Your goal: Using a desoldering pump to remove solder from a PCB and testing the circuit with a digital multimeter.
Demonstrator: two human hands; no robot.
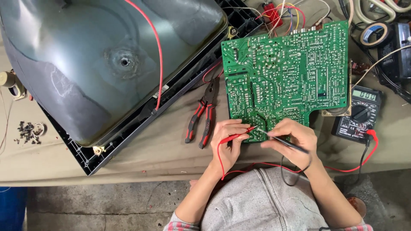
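A green circuit board [287, 72] lies solder side up on the bench. My left hand [229, 141] grips a red test probe [239, 135] whose tip touches the board's lower edge. In my right hand [293, 139] is a black test probe [282, 141], its tip resting on the board close to the red tip. Red and black leads run from the probes to a black multimeter [358, 114] at the board's right.
A large grey picture tube [111, 60] in a black frame fills the left side. Red-handled pliers [203, 115] lie between it and the board. Small screws [28, 131] sit far left. Tape roll [373, 33] and cables crowd the top right.
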